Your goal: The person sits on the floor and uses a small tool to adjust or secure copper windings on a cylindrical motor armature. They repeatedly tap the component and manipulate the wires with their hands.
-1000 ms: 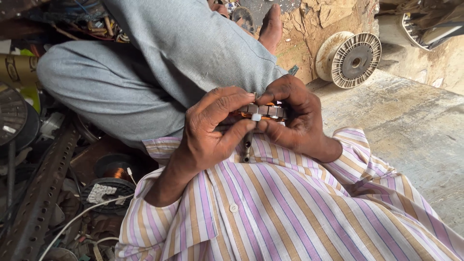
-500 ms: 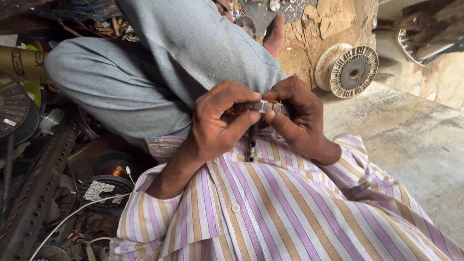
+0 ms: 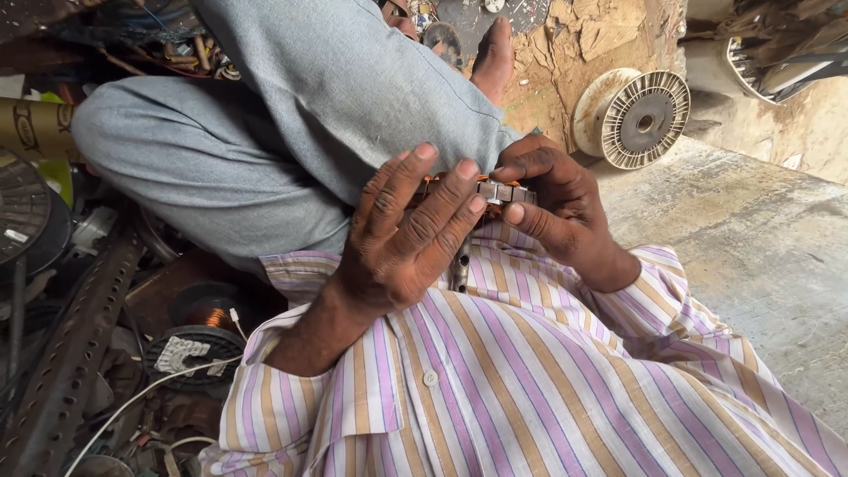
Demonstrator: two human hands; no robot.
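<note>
1. Left hand (image 3: 402,238) was curled over a small metal motor core (image 3: 495,190), fingers wrapped across its front; so most of it was hidden.
2. Right hand (image 3: 552,208) pinched the core's other end; thumb and fingertips clamped on it.
3. Core sat between both hands, up against the grey trouser knee (image 3: 353,97), above the striped shirt (image 3: 530,380).
4. Further out: an empty white wire spool (image 3: 632,117) by the concrete slab (image 3: 760,247); a copper wire reel (image 3: 208,314) and a perforated steel angle bar (image 3: 75,344) on the left.

A printed brown cardboard tube (image 3: 31,128) lies at the left edge, beside the knee.
</note>
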